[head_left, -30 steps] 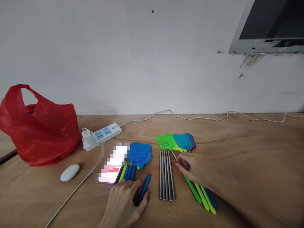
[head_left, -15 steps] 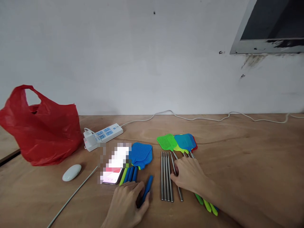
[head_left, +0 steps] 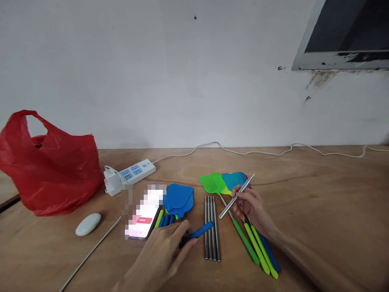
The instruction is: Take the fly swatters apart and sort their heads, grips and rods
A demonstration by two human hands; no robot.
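Observation:
My left hand (head_left: 170,245) is closed on a blue handle grip (head_left: 200,231), which points up and to the right. Between thumb and fingers, my right hand (head_left: 251,205) holds a metal rod (head_left: 237,196) at a slant, lifted off the table. Several more metal rods (head_left: 212,231) lie side by side between the hands. Under and beside my right hand lie assembled fly swatters with green, yellow-green and blue handles (head_left: 246,243); a green swatter head (head_left: 212,182) shows at their top. Loose blue swatter heads (head_left: 178,198) and several loose grips (head_left: 159,219) lie beyond my left hand.
A lit phone (head_left: 146,215), partly pixelated, lies left of the loose grips. Further left are a white mouse (head_left: 88,224), a power strip (head_left: 136,170) and a red plastic bag (head_left: 51,170). A white cable (head_left: 249,151) runs along the wall.
My right hand has picked up one metal rod from beside the row and raised it at a slant. The blue grip in my left hand has tilted toward the right, over the rods.

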